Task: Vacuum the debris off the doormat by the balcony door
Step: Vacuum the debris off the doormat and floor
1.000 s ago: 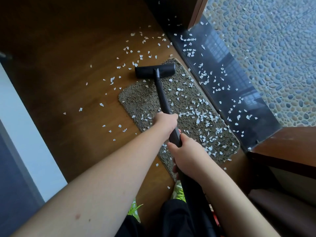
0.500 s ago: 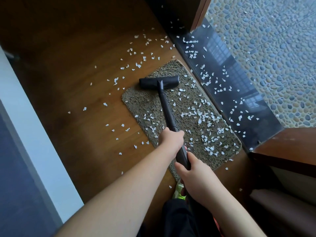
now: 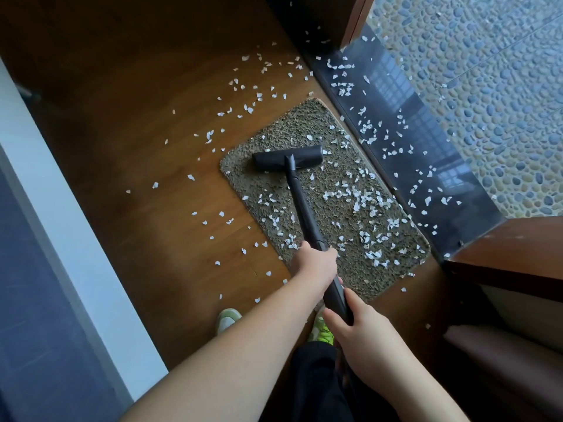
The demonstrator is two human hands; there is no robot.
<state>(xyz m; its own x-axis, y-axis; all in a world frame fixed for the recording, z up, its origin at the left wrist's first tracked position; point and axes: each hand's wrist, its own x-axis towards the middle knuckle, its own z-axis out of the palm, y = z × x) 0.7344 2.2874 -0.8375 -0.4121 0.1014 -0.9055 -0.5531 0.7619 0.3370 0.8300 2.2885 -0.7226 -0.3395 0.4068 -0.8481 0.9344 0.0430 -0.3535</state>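
Both hands wrapped tight on the black vacuum wand (image 3: pixel 300 202): left hand (image 3: pixel 316 263) higher, right hand (image 3: pixel 362 333) lower. Black floor head (image 3: pixel 288 158) sits on the brown-grey pile doormat (image 3: pixel 268 190) near its far end. White paper scraps (image 3: pixel 362 202) cover most of it; task barely begun, I'd say.

Floor: brown wood boards (image 3: pixel 128 123); dark glossy threshold (image 3: pixel 426 141)
Outside: pebble paving (image 3: pixel 487 71), daylit
Left: white wall strip (image 3: pixel 61 226)
Right: wooden ledge (image 3: pixel 511 248)
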